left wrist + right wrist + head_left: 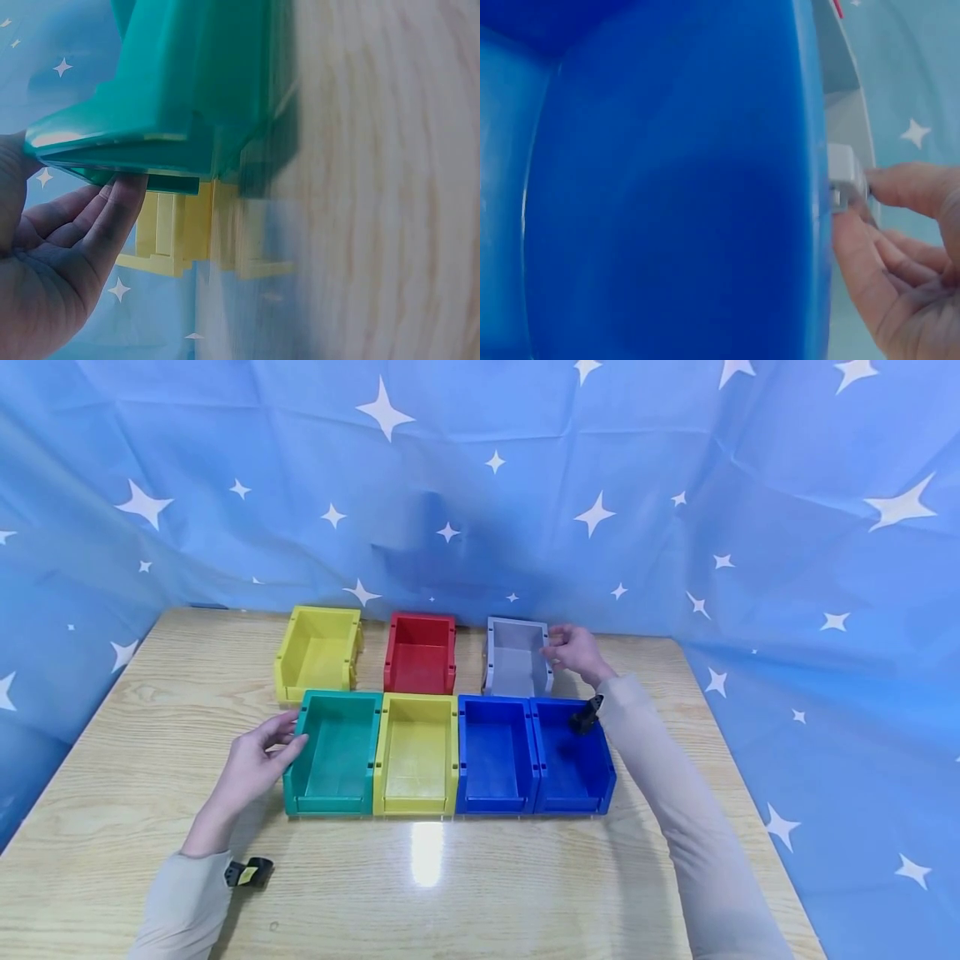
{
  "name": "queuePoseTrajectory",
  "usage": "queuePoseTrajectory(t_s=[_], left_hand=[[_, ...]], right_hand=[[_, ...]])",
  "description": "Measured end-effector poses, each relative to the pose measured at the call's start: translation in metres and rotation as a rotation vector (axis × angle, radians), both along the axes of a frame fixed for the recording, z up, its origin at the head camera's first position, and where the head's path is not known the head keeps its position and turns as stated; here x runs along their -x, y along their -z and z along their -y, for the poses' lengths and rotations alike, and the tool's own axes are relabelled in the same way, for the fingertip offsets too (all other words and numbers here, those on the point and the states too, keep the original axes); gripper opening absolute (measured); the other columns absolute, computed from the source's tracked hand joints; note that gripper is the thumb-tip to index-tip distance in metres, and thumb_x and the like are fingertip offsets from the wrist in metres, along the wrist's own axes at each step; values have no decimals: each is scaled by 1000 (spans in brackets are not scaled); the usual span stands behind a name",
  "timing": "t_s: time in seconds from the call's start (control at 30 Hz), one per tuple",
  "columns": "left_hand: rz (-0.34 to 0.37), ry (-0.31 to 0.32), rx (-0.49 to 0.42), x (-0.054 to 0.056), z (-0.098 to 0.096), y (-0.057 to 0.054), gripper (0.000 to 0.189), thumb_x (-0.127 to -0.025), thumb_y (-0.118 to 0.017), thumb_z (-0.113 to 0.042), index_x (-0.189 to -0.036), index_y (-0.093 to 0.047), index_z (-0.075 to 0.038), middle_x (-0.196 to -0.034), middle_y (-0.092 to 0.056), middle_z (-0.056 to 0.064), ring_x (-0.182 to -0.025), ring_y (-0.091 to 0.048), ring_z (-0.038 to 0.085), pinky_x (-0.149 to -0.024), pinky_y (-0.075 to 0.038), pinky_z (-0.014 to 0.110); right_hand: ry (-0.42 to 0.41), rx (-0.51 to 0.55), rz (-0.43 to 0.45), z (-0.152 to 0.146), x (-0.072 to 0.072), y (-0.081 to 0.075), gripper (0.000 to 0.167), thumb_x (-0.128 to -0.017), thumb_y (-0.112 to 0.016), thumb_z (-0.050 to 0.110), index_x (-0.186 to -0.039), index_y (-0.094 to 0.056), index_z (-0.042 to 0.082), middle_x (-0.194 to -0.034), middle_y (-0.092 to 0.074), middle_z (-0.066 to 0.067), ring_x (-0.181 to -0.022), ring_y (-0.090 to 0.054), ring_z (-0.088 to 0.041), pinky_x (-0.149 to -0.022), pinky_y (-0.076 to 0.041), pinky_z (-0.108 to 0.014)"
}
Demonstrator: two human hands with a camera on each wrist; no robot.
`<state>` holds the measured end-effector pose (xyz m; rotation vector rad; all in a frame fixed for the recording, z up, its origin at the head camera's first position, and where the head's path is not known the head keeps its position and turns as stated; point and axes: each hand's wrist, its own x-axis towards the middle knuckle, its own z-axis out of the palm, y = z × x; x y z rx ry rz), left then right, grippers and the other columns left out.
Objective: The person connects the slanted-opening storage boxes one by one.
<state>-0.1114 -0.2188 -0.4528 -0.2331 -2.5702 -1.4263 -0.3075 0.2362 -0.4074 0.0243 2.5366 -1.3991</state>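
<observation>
My left hand (258,760) pinches the left wall of a green storage bin (341,752), thumb and fingers on either side of its rim. In the left wrist view the fingers (112,214) curl under the green bin's edge. Farther back, my right hand (576,652) holds the right rim of a grey bin (519,652) between thumb and fingers. Most of that grey bin is hidden behind a blue bin (682,195) in the right wrist view. The right forearm passes over the right end of the front row.
Beside the green bin stand a yellow bin (417,752) and two blue bins (495,752), side by side. Behind them are another yellow bin (318,652) and a red bin (420,656). A blue starred cloth (465,485) hangs behind the wooden table (360,893).
</observation>
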Motion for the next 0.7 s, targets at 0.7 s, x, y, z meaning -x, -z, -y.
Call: queuePoseTrajectory(t_s=[0.7], left_hand=[[8, -4, -3, 0, 0, 3, 37, -88, -62, 0, -121, -53, 13, -99, -64, 25, -84, -50, -10, -70, -44, 5]], right_hand=[[205, 27, -39, -20, -2, -13, 49, -86, -58, -5, -132, -44, -9, -112, -52, -22, -98, -57, -36, -55, -52, -19]])
